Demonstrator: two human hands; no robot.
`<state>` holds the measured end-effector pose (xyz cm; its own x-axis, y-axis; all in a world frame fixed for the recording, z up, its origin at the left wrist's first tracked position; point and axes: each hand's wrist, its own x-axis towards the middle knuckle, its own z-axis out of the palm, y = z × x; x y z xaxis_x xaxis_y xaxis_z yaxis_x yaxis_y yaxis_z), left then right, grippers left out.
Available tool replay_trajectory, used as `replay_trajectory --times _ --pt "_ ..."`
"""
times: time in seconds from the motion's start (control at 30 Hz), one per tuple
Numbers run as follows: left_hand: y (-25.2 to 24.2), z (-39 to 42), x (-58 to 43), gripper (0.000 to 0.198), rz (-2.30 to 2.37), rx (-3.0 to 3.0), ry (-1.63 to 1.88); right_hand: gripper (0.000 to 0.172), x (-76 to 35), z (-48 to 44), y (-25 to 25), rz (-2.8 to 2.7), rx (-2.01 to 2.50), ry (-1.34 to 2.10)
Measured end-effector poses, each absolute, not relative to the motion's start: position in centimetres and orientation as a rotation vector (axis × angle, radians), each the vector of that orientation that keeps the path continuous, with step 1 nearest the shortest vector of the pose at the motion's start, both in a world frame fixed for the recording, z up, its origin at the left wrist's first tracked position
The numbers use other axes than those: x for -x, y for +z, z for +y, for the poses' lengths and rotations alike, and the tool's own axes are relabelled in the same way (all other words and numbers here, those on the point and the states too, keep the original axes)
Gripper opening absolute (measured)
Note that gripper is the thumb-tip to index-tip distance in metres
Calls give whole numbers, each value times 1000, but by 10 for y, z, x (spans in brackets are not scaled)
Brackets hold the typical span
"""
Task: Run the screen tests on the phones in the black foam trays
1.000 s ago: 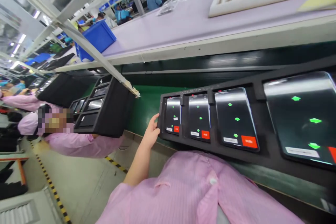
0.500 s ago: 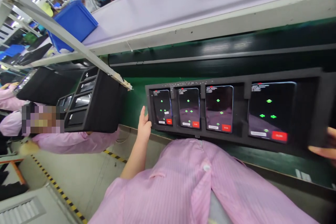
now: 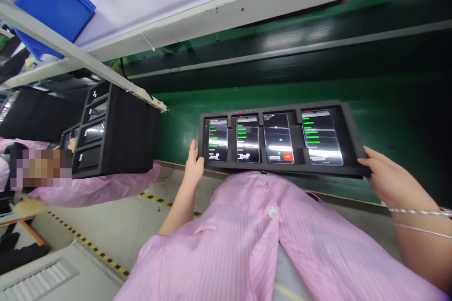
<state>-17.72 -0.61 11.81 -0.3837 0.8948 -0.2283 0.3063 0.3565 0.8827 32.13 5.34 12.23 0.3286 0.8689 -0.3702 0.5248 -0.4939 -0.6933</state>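
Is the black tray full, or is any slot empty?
Full. All four slots of the tray hold a phone, each screen lit. The left hand and right hand grip its ends.

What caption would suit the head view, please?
Left hand and right hand hold a black tray of four lit phones.

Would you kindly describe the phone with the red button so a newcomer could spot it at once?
Over the green conveyor belt, the left hand and right hand hold a black tray of four lit phones. The phone is third from the left hand. It alone shows a red button; its neighbours show green bars.
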Motion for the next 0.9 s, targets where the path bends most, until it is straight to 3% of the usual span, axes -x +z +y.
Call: replay_trajectory --times 0.17,0.33,0.57,0.7,0.9 --pt "143 -13 155 83 2003 -1538 742 83 -301 51 148 -1530 2106 688" --pt "162 -14 109 58 1926 -1965 402 61 -258 36 161 -2198 1645 358" --pt "156 -20 90 58 1816 -2089 242 52 -231 15 139 -2383 1544 355" --pt "153 -19 99 61 1870 -2032 288 62 -233 20 141 -2366 1596 301" --pt "139 -15 142 83 2096 -1662 600 90 -285 52 143 -2018 2112 215"
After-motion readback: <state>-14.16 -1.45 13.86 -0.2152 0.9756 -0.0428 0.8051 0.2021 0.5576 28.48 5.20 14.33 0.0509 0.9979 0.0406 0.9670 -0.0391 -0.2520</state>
